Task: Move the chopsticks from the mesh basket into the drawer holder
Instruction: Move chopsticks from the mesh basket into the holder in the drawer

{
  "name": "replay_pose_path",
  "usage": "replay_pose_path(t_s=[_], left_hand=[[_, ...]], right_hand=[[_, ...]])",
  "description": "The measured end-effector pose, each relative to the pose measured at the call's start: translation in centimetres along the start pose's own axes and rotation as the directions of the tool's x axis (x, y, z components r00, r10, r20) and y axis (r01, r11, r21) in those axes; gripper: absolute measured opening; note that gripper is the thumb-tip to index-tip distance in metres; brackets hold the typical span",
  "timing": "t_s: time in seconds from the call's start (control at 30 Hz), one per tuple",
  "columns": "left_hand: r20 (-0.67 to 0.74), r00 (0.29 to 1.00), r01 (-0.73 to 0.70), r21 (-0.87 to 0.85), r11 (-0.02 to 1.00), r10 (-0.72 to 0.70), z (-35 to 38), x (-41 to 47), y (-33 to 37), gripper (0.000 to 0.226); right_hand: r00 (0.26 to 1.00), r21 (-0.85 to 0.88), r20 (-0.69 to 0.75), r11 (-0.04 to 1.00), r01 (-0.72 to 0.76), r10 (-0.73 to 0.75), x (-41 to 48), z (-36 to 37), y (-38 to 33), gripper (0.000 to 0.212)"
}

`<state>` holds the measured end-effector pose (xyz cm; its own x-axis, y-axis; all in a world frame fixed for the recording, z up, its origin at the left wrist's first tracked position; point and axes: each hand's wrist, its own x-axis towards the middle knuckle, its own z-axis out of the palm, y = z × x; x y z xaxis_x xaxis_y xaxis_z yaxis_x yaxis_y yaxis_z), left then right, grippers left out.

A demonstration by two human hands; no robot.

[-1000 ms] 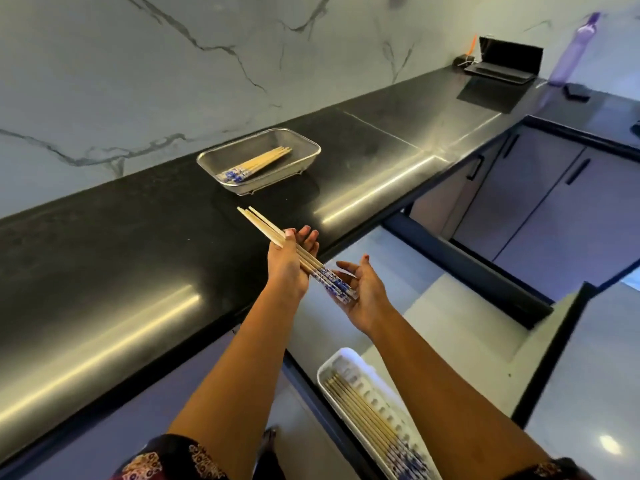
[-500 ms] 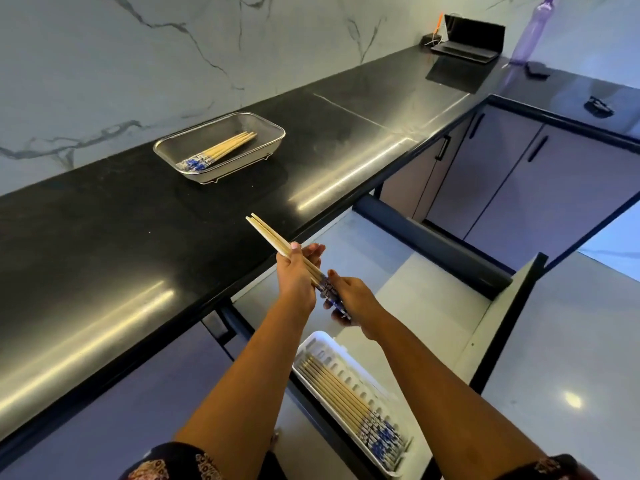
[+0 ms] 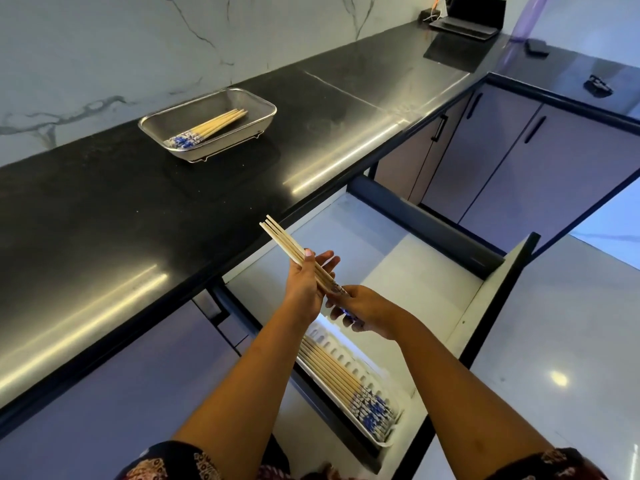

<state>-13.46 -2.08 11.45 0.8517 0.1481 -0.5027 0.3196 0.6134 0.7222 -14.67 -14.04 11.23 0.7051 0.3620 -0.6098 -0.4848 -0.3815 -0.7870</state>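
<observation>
Here, I saw the left hand [image 3: 304, 289] and right hand [image 3: 363, 311], fingers clamped on the chopsticks [image 3: 294, 251], had dropped off the counter's front edge — directly above the drawer holder [image 3: 346, 348], ready for insertion.

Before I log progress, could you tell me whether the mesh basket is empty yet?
Not empty: the mesh basket on the counter holds a few chopsticks, blue ends toward its near-left corner.

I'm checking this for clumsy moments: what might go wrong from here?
The chopsticks lie loosely across the left hand while the right hand pinches only their patterned ends, so one may slip into the open drawer. The white holder below already looks crowded, so new ones may ride up.
</observation>
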Motion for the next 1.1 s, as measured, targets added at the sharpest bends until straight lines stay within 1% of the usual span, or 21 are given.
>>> replay_pose_path(t_s=[0.07, 0.1, 0.17, 0.27, 0.33, 0.4, 0.43, 0.5, 0.57, 0.63, 0.67, 0.7, 0.77, 0.8, 0.83, 0.87, 0.9, 0.97, 1.03, 1.07, 1.1], left_hand=[[-0.031, 0.999, 0.013, 0.059, 0.998, -0.011, -0.3, -0.4, -1.1, 0.016], [-0.055, 0.998, 0.021, 0.086, 0.996, -0.017, -0.5, -0.6, -1.7, 0.016], [-0.077, 0.997, 0.028, 0.126, 0.992, -0.019, -1.0, -0.7, -2.9, 0.021], [-0.038, 0.998, 0.055, 0.203, 0.978, -0.048, -2.1, -0.8, -4.5, 0.024], [-0.020, 0.994, 0.108, 0.223, 0.969, -0.106, -2.9, -1.1, -5.6, 0.021], [-0.036, 0.986, 0.169, 0.197, 0.966, -0.166, -3.5, -1.7, -6.7, 0.018], [-0.046, 0.981, 0.192, 0.181, 0.965, -0.187, -3.7, -2.0, -7.1, 0.018], [-0.054, 0.977, 0.210, 0.163, 0.964, -0.204, -4.2, -1.9, -7.8, 0.017], [-0.056, 0.981, 0.195, 0.204, 0.959, -0.188, -4.6, -1.6, -8.2, 0.015], [-0.073, 0.986, 0.163, 0.294, 0.942, -0.148, -4.9, -1.0, -7.8, 0.012], [-0.096, 0.988, 0.145, 0.362, 0.921, -0.118, -5.3, -0.7, -7.7, 0.009], [-0.120, 0.989, 0.128, 0.429, 0.894, -0.084, -5.7, -0.5, -7.4, 0.012], [-0.165, 0.986, 0.081, 0.537, 0.840, 0.010, -6.4, -0.3, -6.3, 0.026], [-0.186, 0.979, 0.045, 0.602, 0.797, 0.085, -6.9, -0.2, -5.7, 0.028], [-0.191, 0.968, 0.008, 0.675, 0.737, 0.165, -7.4, -0.2, -5.2, 0.030], [-0.175, 0.959, -0.017, 0.752, 0.659, 0.225, -7.9, -0.2, -4.8, 0.032], [-0.132, 0.955, -0.045, 0.820, 0.571, 0.265, -8.4, -0.2, -4.4, 0.035], [-0.027, 0.968, -0.073, 0.921, 0.383, 0.250, -9.5, 0.0, -4.2, 0.037], [0.047, 0.984, -0.082, 0.975, 0.205, 0.170, -10.3, 0.0, -4.3, 0.033], [0.071, 0.989, -0.088, 0.987, 0.131, 0.133, -10.4, -0.2, -4.3, 0.031], [0.078, 0.991, -0.089, 0.992, 0.093, 0.113, -10.5, -0.4, -4.4, 0.032]], right_hand=[[0.998, -0.124, 0.056, 0.992, 0.001, 0.006, -0.2, 0.3, 0.0, 0.032], [0.998, -0.159, 0.067, 0.987, 0.013, -0.002, -0.2, 0.5, 0.0, 0.032], [0.998, -0.215, 0.054, 0.976, 0.033, -0.021, -0.1, 0.9, 0.2, 0.031], [0.998, -0.302, -0.013, 0.952, 0.056, -0.062, 0.3, 1.0, 1.2, 0.012], [1.000, -0.320, -0.006, 0.947, 0.025, -0.028, 0.5, 1.2, 2.1, 0.008], [1.000, -0.318, 0.023, 0.948, -0.002, 0.010, 0.7, 1.6, 3.1, 0.019], [1.000, -0.345, 0.020, 0.939, 0.003, 0.005, 0.7, 1.8, 3.4, 0.021], [1.000, -0.406, -0.011, 0.914, 0.018, -0.024, 0.8, 2.1, 4.0, 0.019], [0.999, -0.462, -0.031, 0.887, 0.013, -0.031, 0.9, 2.1, 4.5, 0.018], [0.998, -0.576, -0.056, 0.817, -0.014, -0.022, 0.9, 1.9, 4.5, 0.009], [0.997, -0.624, -0.073, 0.781, -0.033, -0.016, 1.0, 1.7, 4.9, 0.017], [0.995, -0.671, -0.099, 0.739, -0.061, -0.007, 1.0, 1.6, 5.2, 0.025], [0.990, -0.745, -0.139, 0.659, -0.106, 0.003, 0.9, 1.6, 6.1, 0.029], [0.988, -0.765, -0.157, 0.631, -0.128, 0.010, 0.8, 1.6, 6.6, 0.027], [0.985, -0.782, -0.172, 0.604, -0.150, 0.022, 0.6, 1.8, 7.0, 0.019], [0.983, -0.799, -0.182, 0.578, -0.164, 0.027, 0.6, 2.0, 7.4, 0.015], [0.981, -0.816, -0.193, 0.549, -0.180, 0.034, 0.4, 2.3, 7.8, 0.019], [0.980, -0.854, -0.197, 0.484, -0.191, 0.039, 0.3, 3.0, 8.7, 0.022], [0.979, -0.881, -0.203, 0.429, -0.198, 0.033, 0.2, 4.0, 9.6, 0.024], [0.978, -0.889, -0.208, 0.411, -0.200, 0.025, 0.1, 4.3, 10.0, 0.026], [0.975, -0.894, -0.220, 0.396, -0.210, 0.022, 0.1, 4.7, 10.4, 0.027]])
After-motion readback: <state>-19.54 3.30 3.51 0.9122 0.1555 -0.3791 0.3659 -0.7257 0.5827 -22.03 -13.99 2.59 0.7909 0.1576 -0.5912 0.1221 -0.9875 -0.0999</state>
